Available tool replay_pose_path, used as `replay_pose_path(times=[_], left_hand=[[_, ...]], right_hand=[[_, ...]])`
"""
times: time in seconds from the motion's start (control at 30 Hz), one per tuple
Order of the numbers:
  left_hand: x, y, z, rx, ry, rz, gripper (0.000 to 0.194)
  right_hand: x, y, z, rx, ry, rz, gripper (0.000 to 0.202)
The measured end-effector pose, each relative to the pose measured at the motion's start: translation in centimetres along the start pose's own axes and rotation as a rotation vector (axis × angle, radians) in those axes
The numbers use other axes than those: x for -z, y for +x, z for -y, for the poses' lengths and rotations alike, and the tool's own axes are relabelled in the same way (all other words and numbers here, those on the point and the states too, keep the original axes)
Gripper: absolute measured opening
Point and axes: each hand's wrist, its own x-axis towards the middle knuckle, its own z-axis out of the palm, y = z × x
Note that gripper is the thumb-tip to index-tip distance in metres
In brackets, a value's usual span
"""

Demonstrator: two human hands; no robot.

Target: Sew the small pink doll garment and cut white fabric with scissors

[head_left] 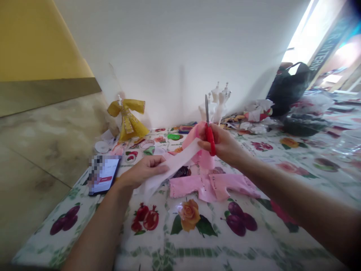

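Between both hands a strip of thin white fabric (180, 160) stretches at a slant above the table. My left hand (148, 169) pinches its lower left part, thumb on top, and a loose end hangs below. My right hand (221, 145) grips red-handled scissors (210, 137), blades pointing up, and also pinches the strip's upper end. Behind the strip is a piece of pink fabric (207, 160), partly hidden by the strip and my right hand. Below, a small pink doll garment (208, 186) with beaded or stitched edges lies flat on the table.
A yellow doll dress (129, 116) stands on a small form at the back left, near a phone (105, 175). Several white mini mannequins (222, 98) stand by the wall. A black bag (290, 88) and plastic bags (316, 103) are at right. The tablecloth (197, 248) has fruit prints.
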Motion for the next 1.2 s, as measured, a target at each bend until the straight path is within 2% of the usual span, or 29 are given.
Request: replay_pose_path(times=[0.33,0.5,0.67,0.77,0.83,0.9,1.0,1.1,1.2], left_hand=[[0.3,-0.8,0.1,-0.101,-0.135,0.06,0.028],[0.0,-0.9,-0.1,-0.261,-0.196,0.007,0.028],[-0.2,-0.9,-0.4,-0.308,-0.221,-0.023,0.024],[-0.2,-1.0,-0.5,-0.3,-0.219,-0.038,0.024],[-0.1,-0.9,-0.5,-0.272,-0.191,-0.095,0.026],[-0.2,-0.8,-0.5,-0.224,-0.145,-0.162,0.028],[-0.7,-0.4,-1.0,-0.152,-0.063,-0.19,0.031],[-1.6,0.5,-2.6,-0.15,0.026,-0.19,0.032],[-2.3,2.1,-5.0,-0.146,0.109,-0.202,0.034]], right_hand=[[-0.2,-0.1,-0.9,0.007,0.019,0.0,0.023],[-1.1,-0.3,-1.3,0.003,-0.013,0.025,0.022],[-1.9,-0.5,-1.9,-0.102,-0.138,0.038,0.019],[-1.8,-0.9,-1.4,-0.096,-0.122,0.05,0.019],[-1.2,-1.2,-0.5,-0.035,-0.069,0.042,0.018],[-0.1,-1.4,0.5,0.023,-0.057,-0.021,0.019],[1.9,-1.6,1.8,0.051,-0.053,-0.117,0.02],[3.9,-1.3,2.1,0.079,-0.057,-0.156,0.02],[5.6,-0.3,1.8,0.098,-0.068,-0.21,0.021]])
